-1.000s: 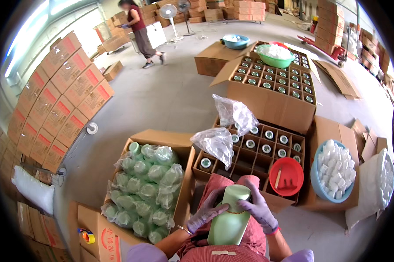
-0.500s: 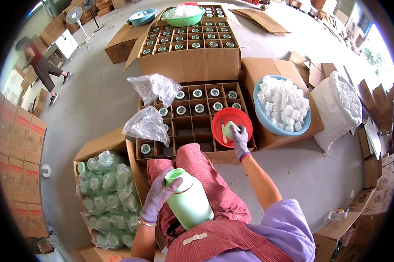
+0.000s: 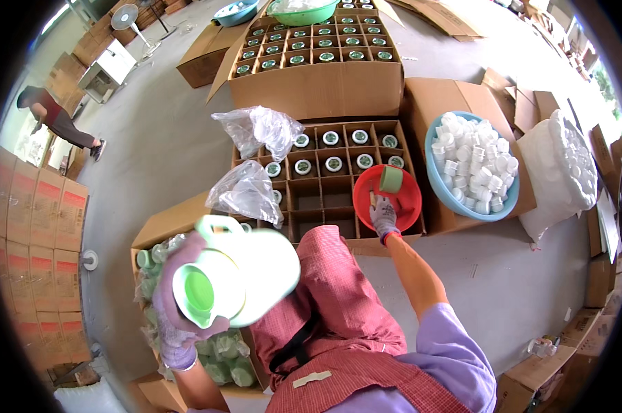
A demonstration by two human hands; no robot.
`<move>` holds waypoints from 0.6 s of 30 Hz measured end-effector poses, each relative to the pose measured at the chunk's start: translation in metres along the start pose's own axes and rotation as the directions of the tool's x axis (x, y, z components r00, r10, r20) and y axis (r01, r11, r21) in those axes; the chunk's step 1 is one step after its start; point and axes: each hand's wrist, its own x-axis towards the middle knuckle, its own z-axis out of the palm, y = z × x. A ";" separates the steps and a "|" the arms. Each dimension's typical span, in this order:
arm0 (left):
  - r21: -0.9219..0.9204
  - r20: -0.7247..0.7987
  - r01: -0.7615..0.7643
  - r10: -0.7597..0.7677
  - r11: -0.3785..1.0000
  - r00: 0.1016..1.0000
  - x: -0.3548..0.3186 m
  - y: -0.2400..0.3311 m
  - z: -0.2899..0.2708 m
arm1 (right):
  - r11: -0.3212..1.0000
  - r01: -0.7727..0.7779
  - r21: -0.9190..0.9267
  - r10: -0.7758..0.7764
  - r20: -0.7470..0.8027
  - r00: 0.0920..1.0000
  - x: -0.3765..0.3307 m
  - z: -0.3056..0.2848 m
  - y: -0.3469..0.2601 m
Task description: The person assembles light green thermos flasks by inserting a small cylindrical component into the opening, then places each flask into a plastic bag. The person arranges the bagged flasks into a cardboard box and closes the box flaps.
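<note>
My left hand (image 3: 177, 299), in a grey glove, grips a pale green thermos jug (image 3: 266, 275) around its neck. The jug lies tilted over my lap, its uncapped mouth facing left and its looped handle on the upper side; motion smears it a little. Inside the red basin (image 3: 413, 210), my gloved right hand (image 3: 384, 217) has its fingers closed on a slim tool (image 3: 372, 198) with a pale end; its exact kind is hard to make out. A green cup lid (image 3: 391, 180) rests in the basin just beyond those fingers.
The basin sits on a divided carton (image 3: 311, 172) holding several white-topped jugs, with clear plastic bags (image 3: 245, 189) on it. At right, a blue basin (image 3: 435, 182) of white stoppers stands near a white sack (image 3: 548, 172). Bagged green jugs (image 3: 232, 354) fill a box at left.
My right hand has let go of the green cup lid in the red basin and taken the slim tool. The left hand has lifted the jug leftward and tipped it over. A person at far left bends forward.
</note>
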 end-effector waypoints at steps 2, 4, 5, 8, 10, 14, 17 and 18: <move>0.367 -0.072 -0.116 0.152 0.923 0.986 -0.003 0.019 -0.005 | 0.986 -0.098 -0.137 0.113 0.107 0.988 0.013 0.019 -0.031; 0.499 -0.055 -0.218 0.282 0.839 0.958 0.015 -0.004 0.019 | 0.985 -0.041 -0.167 0.044 0.013 0.999 0.030 0.031 0.014; 0.563 -0.052 -0.217 0.297 0.797 0.954 0.016 -0.012 0.023 | 0.989 -0.109 -0.104 0.116 0.064 0.991 0.033 0.027 0.006; 0.655 -0.106 -0.157 0.295 0.739 0.949 0.013 -0.043 0.034 | 0.990 -0.099 0.097 0.088 0.114 0.990 0.017 -0.008 -0.035; 0.692 -0.147 -0.082 0.252 0.717 0.957 0.004 -0.053 0.036 | 0.916 -0.028 0.399 -0.040 0.159 0.986 -0.014 -0.050 -0.083; 0.725 -0.167 -0.054 0.250 0.687 0.954 -0.008 -0.070 0.049 | 0.427 -0.044 0.903 -0.503 0.278 0.819 -0.118 -0.144 -0.170; 0.739 -0.166 -0.072 0.284 0.670 0.944 -0.011 -0.071 0.054 | 0.433 0.372 0.821 -0.735 0.083 0.673 -0.159 -0.190 -0.213; 0.753 -0.165 -0.079 0.304 0.653 0.938 -0.012 -0.069 0.054 | 0.415 0.476 0.775 -0.749 -0.006 0.662 -0.166 -0.195 -0.224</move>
